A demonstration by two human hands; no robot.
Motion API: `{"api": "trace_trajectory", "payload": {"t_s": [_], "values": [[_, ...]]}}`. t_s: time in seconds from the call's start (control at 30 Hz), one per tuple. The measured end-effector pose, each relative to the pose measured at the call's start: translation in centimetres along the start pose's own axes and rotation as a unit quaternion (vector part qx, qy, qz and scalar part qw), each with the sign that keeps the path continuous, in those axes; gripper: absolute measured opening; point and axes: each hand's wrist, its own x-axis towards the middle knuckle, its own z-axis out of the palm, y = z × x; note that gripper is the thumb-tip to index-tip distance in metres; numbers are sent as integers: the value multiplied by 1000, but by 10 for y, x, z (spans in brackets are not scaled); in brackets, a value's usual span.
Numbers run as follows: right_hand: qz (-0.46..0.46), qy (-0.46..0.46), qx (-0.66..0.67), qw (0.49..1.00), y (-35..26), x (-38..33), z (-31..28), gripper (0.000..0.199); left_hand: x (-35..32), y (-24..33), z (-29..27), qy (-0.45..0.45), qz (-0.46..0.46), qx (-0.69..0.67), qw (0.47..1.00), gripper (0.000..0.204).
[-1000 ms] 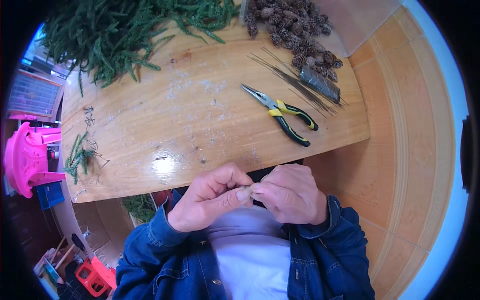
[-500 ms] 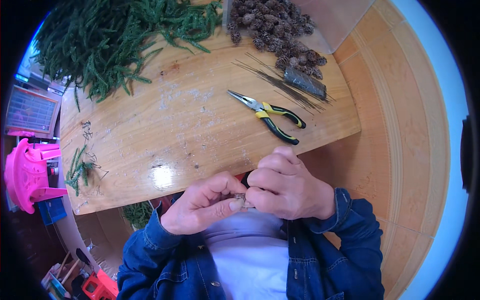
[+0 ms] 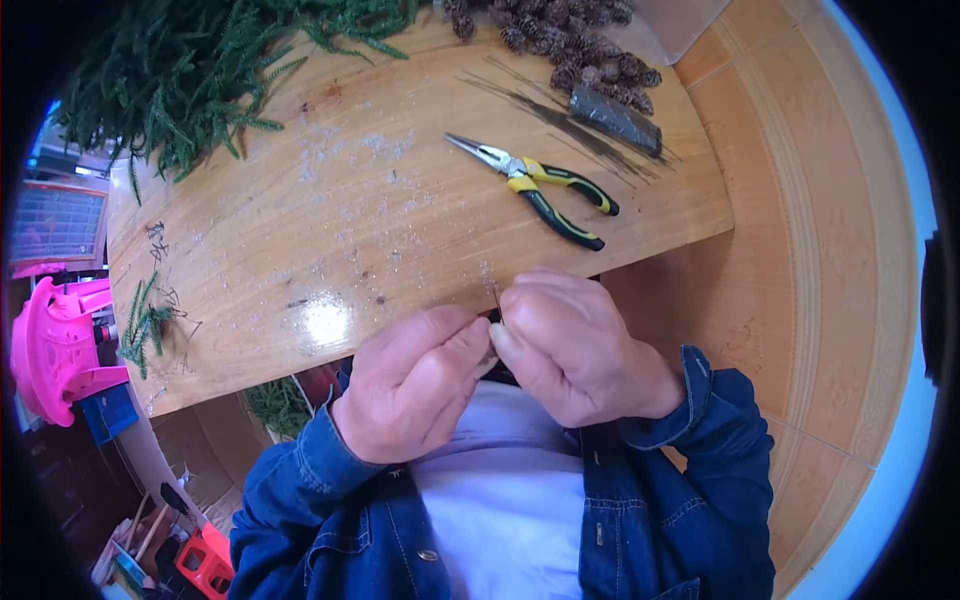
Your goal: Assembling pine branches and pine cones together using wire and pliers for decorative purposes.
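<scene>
My left hand [image 3: 415, 382] and my right hand [image 3: 578, 347] meet just off the table's near edge, in front of my body. Both are closed, fingertips almost touching. A thin brown wire [image 3: 496, 297] pokes up by the right thumb and forefinger, which pinch it. Whatever the left fingers grip is hidden behind them. Beyond the right hand lie needle-nose pliers [image 3: 520, 180] with yellow and black handles, jaws pointing left. Behind them is a bunch of thin wires [image 3: 575, 128] beside a dark wrapped bundle [image 3: 617, 120].
Pine cones [image 3: 560, 40] are heaped at the far right of the wooden table [image 3: 260, 250]. Green artificial fir branches [image 3: 200, 90] pile up at the far left. Small sprigs [image 3: 145, 325] lie near the left edge, and a pink stool [image 3: 60, 350] stands beside it.
Both hands have risen slightly and turned. The small brown thing that showed at my left fingertips is now covered, and a wire end shows by the right thumb. The view has shifted a little.
</scene>
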Motion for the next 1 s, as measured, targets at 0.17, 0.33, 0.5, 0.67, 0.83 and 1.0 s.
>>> {"api": "trace_trajectory", "payload": {"t_s": [0.17,0.33,0.5,0.67,0.83,1.0], "values": [[19,-15,22,999,7,3,-4,18,8,5,-10,-9,-108,-93,990,22],[-47,-48,-35,997,8,4,-9,17,6,-13,-13,-134,-167,-245,945,22],[-32,-59,-62,996,4,-5,-4,17,4,0,-8,-125,-147,-96,976,22],[20,-4,-76,997,2,-8,4,18,0,2,4,-38,-42,96,994,22],[81,12,-63,995,-6,0,3,21,2,-2,7,27,4,124,992,25],[82,28,-87,992,-12,-1,-1,23,6,2,7,14,38,144,989,28]]}}
